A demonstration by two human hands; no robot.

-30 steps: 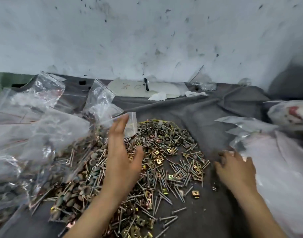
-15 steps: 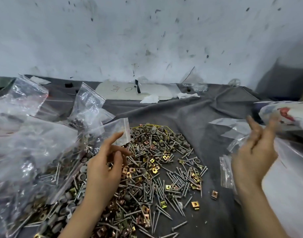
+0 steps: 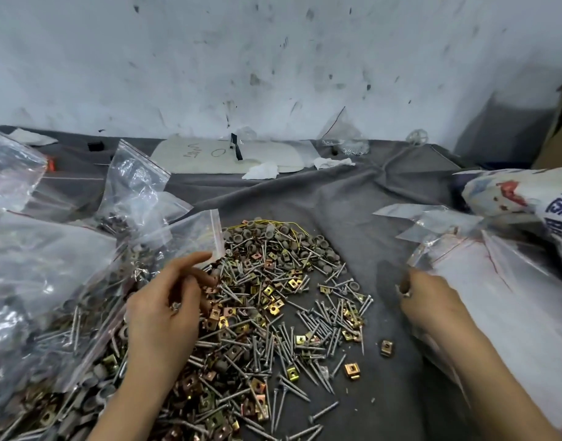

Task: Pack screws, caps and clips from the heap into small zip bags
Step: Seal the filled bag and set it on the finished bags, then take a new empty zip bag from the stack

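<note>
The left hand (image 3: 165,316) lies on the heap (image 3: 273,313) of screws, caps and clips. Its fingers (image 3: 193,265) are a bit apart. The first finger sticks out straight, with its tip at the bottom corner of a small zip bag (image 3: 190,237). The other fingers bend down and touch the clips under them. I cannot tell if they pinch one. The right hand (image 3: 432,303) is off to the side of the heap, over the grey cloth (image 3: 353,224). Its fingers (image 3: 407,286) are curled in, right at the edge of the flat clear bags (image 3: 496,297). I cannot tell if they hold anything.
</note>
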